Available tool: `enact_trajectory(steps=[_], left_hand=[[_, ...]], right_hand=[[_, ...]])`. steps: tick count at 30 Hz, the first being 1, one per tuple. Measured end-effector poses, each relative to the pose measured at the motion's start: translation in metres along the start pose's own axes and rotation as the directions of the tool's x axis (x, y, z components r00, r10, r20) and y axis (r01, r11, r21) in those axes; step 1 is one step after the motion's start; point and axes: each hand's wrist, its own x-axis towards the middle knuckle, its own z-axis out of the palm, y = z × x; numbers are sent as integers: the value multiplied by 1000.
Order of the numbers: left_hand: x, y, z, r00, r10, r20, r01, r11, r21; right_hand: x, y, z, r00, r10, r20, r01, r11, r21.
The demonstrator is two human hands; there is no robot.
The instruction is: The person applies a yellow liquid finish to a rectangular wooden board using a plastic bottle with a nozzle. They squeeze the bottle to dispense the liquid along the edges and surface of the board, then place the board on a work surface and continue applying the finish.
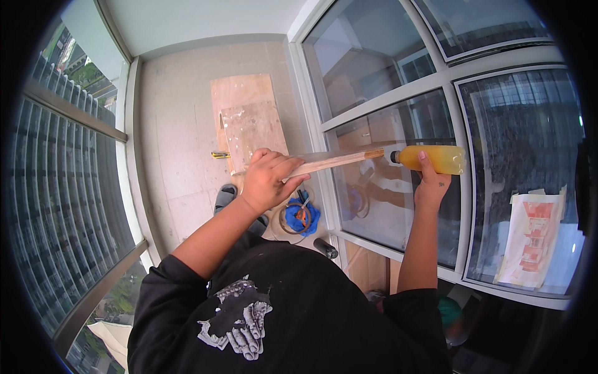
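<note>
My left hand (269, 177) is closed around the near end of a thin wooden board (336, 163), which is held up edge-on and runs off to the right. A yellowish-brown patch shows at the board's far right end. In my right hand (431, 182) is a clear bottle of yellow liquid (436, 159), lying on its side with the thumb across it. Its dark cap points left, close to the board's end; I cannot tell whether they touch.
Wooden panels (249, 118) with white spots lie on the tiled floor, with a yellow utility knife (220, 155) beside them. Near my feet are a blue plastic bag (302, 218) and a dark cylinder (325, 248). Framed glass (398, 187) stands close on the right, windows (75, 168) on the left.
</note>
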Motion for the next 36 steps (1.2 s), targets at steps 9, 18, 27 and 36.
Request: enact_trajectory(steps=[9, 18, 27, 36], left_hand=[[0, -3, 2, 1000, 2, -25, -2, 1000, -10], [-2, -4, 2, 999, -4, -35, 3, 1000, -27], [0, -5, 2, 999, -4, -39, 2, 999, -44], [1, -7, 1, 999, -5, -35, 3, 999, -45]], right_hand=[[-19, -3, 21, 941, 297, 166, -339, 791, 509], [-16, 10, 30, 918, 362, 163, -395, 786, 476], [-15, 9, 37, 931, 340, 133, -364, 832, 418], [-25, -4, 44, 988, 34, 152, -65, 976, 206]])
